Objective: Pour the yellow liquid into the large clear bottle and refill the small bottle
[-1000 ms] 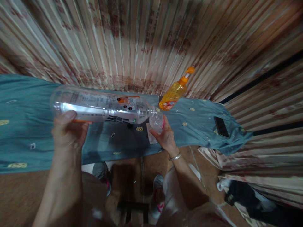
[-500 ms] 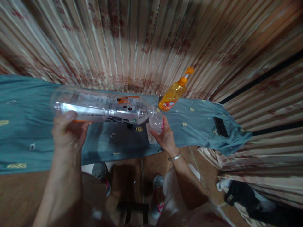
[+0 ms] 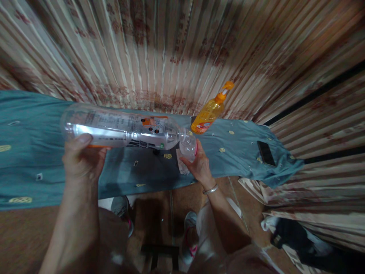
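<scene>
A large clear plastic bottle (image 3: 114, 127) lies nearly level in the air, its neck pointing right. My left hand (image 3: 84, 156) is wrapped round its lower end, thumb on the near side. At the bottle's mouth is a small clear cup (image 3: 187, 146) with a pink edge, held by my right hand (image 3: 199, 161), which wears a silver bracelet. The neck meets or overlaps the cup's rim; I cannot tell whether they touch. Whether liquid passes between them does not show clearly. Beneath the cup, a pale folded cloth or tissue (image 3: 182, 167) is partly hidden.
An orange pump bottle (image 3: 207, 116) stands behind my right hand on the teal patterned cloth (image 3: 154, 173) of the narrow table. Farther right lies a black phone (image 3: 266, 153). A pleated curtain (image 3: 159, 57) hangs along the back. Below is a dark stool (image 3: 160, 250).
</scene>
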`<state>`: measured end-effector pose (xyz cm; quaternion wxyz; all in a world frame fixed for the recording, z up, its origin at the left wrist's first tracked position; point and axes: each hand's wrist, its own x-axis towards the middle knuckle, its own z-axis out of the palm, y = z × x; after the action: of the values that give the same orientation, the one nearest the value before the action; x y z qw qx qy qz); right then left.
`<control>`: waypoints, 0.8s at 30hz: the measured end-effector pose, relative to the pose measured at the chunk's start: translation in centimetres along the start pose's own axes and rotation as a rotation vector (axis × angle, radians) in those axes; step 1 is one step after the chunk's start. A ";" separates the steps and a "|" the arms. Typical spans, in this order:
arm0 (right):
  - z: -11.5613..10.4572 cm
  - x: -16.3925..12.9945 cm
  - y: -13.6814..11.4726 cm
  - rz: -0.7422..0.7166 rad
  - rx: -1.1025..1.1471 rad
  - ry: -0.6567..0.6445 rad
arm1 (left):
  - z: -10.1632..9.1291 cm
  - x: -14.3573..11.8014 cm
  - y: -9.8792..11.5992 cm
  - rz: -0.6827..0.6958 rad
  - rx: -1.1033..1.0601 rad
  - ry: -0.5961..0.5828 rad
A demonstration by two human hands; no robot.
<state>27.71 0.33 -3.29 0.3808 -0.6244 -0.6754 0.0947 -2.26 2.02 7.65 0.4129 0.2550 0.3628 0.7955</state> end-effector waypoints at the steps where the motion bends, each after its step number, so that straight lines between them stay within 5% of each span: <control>1: 0.0 0.0 0.0 0.002 -0.003 -0.003 | 0.0 0.0 0.0 0.003 0.000 -0.002; 24: 0.2 -0.1 0.2 -0.009 0.022 -0.001 | 0.6 -0.4 0.2 0.020 0.061 -0.056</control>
<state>27.79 0.36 -3.58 0.3879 -0.6169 -0.6774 0.1007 -1.71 1.84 8.15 0.4069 0.2932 0.3727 0.7807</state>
